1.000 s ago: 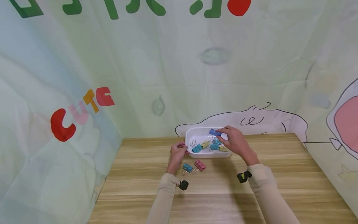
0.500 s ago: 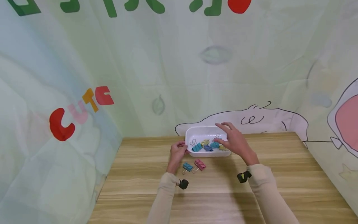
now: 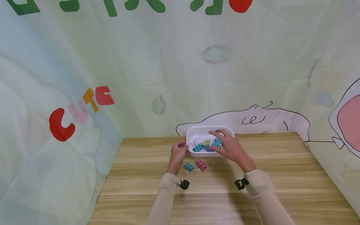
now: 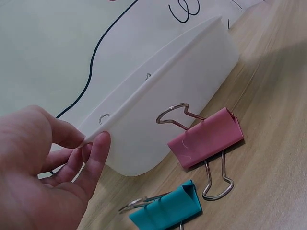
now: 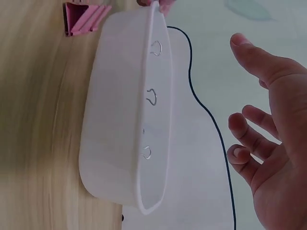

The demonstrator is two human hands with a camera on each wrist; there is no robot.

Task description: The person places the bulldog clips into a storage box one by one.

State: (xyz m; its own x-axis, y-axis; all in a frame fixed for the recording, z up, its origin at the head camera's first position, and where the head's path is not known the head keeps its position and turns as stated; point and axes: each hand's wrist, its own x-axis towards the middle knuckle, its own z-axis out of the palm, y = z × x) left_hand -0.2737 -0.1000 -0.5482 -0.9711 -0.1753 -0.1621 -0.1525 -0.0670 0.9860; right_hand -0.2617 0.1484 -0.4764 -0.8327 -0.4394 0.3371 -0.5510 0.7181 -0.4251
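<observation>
In the head view, a white box [image 4: 158, 110] with smooth walls and rounded corners sits on the table [image 3: 140, 181], which has a streaky wood grain. Inside lie clips with wire loops: a teal clip [image 3: 197, 147] at eight o'clock, a blue clip [image 3: 208, 148] towards six, a yellow clip [image 3: 206, 143] near the middle. The left hand [image 3: 178, 153] pinches the rim between eight and nine. The right hand [image 3: 229, 148], thumb and fingers spread apart, holds nothing over the four o'clock side. A wedge-shaped pink clip [image 4: 206, 138] lies outside towards seven. A creased sheet [image 3: 180, 84] hangs at twelve.
</observation>
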